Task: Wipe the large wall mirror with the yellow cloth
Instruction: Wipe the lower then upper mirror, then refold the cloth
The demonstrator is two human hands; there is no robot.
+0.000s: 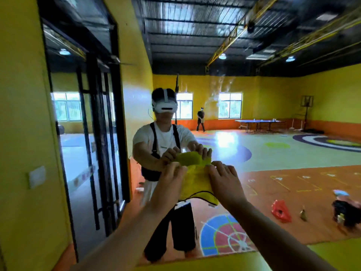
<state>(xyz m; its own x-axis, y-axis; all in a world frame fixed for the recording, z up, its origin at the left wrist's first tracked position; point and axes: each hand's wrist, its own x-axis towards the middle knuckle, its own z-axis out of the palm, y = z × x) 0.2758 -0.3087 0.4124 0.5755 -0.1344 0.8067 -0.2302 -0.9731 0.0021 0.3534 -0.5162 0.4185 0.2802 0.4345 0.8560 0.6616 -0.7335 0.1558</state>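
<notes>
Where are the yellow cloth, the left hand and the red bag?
yellow cloth point(197, 184): head view, middle of the fabric between the hands.
left hand point(172, 178): head view, back of the hand.
red bag point(281, 211): head view, its middle, reflected in the mirror.

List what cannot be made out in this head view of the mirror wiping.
- Yellow cloth: upper corners covered by left hand and right hand.
- Mirror: top and right edges cut off by the frame.
- Items near the red bag: small, blurred.
</notes>
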